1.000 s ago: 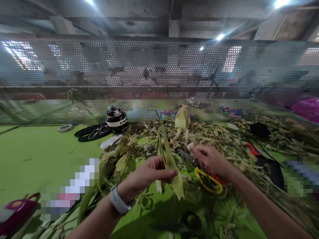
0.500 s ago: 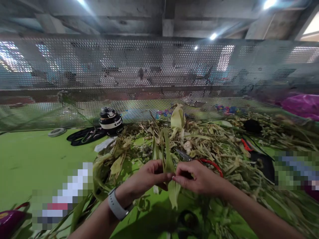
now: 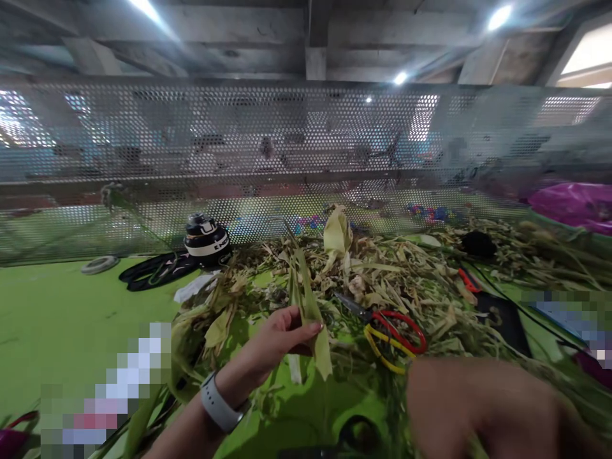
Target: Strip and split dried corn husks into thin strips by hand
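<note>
My left hand (image 3: 282, 335), a pale watch band on its wrist, pinches a strip of pale green corn husk (image 3: 310, 299) between thumb and fingers. The husk stands nearly upright, its broad cut end hanging below the thumb. At the lower right, my right hand (image 3: 473, 401) is smeared by motion. Its fingers point down and I cannot make out what is in them. Between the hands lie scissors (image 3: 368, 317) with one red and one yellow handle, blades toward the husk pile (image 3: 406, 280).
Dry husks cover the green tabletop (image 3: 52, 299) in front of me. A black container with a white band (image 3: 206, 241) stands at the left rear. A perforated metal screen (image 3: 268, 146) closes off the back. A purple bag (image 3: 574, 203) sits far right. A black ring (image 3: 357, 435) lies near the front.
My right hand has let go of the husk and moved down to the right, uncovering the scissors. The left hand keeps its pinch on the husk. The view has shifted slightly.
</note>
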`<state>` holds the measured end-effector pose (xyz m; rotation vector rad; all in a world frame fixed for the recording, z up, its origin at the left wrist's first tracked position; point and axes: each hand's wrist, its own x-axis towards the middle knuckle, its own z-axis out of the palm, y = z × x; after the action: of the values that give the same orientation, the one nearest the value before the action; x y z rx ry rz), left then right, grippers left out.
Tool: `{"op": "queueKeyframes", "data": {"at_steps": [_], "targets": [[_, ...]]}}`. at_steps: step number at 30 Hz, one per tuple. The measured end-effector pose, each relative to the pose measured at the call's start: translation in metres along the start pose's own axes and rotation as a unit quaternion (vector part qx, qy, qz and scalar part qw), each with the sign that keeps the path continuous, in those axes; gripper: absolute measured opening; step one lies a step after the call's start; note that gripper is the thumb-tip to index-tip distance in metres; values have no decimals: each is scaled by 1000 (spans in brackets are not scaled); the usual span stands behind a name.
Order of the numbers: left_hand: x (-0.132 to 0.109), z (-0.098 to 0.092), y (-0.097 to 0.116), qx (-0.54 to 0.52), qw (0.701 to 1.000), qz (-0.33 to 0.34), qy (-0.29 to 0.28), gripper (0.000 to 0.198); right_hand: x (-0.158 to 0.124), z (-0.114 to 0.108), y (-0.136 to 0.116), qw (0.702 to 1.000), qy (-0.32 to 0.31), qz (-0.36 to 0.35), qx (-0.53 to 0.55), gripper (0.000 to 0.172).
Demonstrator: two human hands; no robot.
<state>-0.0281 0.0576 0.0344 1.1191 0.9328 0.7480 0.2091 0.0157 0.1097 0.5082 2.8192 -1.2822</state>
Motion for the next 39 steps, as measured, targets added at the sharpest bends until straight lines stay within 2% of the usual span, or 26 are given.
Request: {"op": "queueKeyframes", "data": {"at_steps": [1, 2, 3, 4, 5, 6, 8, 10, 13, 15, 18, 21, 24, 26, 28, 30, 36, 39], "targets": [[-1, 2, -1, -2, 1000, 7, -14, 29, -1, -1, 4, 991, 100, 55, -71, 35], [-2, 3, -2, -5, 1000, 12, -29, 30, 0, -2, 9, 962, 195, 124, -146, 31], [-3, 5, -2, -9, 999, 16, -44, 30, 3, -2, 14, 920, 274, 189, -207, 25], [-4, 6, -3, -14, 998, 19, -59, 31, 7, -2, 20, 883, 327, 227, -249, 22], [-5, 8, -3, -18, 997, 21, -71, 31, 12, -2, 25, 867, 352, 238, -260, 22], [-6, 9, -3, -19, 996, 22, -81, 31, 17, -1, 29, 870, 356, 233, -248, 23], [-8, 11, -4, -14, 995, 25, -95, 31, 29, 4, 35, 898, 343, 209, -178, 28], [-9, 13, -4, -9, 994, 26, -110, 31, 39, 9, 41, 925, 319, 195, -67, 30], [-9, 16, -6, -12, 992, 20, -122, 34, 51, 18, 50, 936, 275, 183, 124, 30], [-9, 17, -7, -11, 992, 8, -122, 38, 56, 21, 56, 928, 274, 164, 192, 28], [-7, 14, -7, 3, 995, -1, -101, 36, 58, 21, 60, 922, 295, 146, 206, 23], [-5, 10, -8, 22, 996, 3, -84, 32, 59, 20, 62, 909, 289, 151, 259, 26], [-3, 8, -13, 44, 993, 1, -109, 36, 61, 21, 63, 867, 307, 158, 359, 32], [-2, 10, -17, 57, 990, -17, -126, 38, 63, 21, 64, 834, 348, 158, 398, 36], [-2, 12, -19, 70, 987, -49, -137, 38, 63, 19, 65, 814, 391, 157, 399, 37], [-3, 13, -21, 87, 981, -77, -155, 38, 60, 15, 66, 811, 422, 156, 374, 37], [-5, 10, -26, 126, 958, -116, -232, 35, 41, -4, 74, 782, 500, 139, 347, 33], [-5, 11, -27, 138, 951, -127, -246, 32, 30, -14, 76, 784, 517, 133, 318, 31]]}}
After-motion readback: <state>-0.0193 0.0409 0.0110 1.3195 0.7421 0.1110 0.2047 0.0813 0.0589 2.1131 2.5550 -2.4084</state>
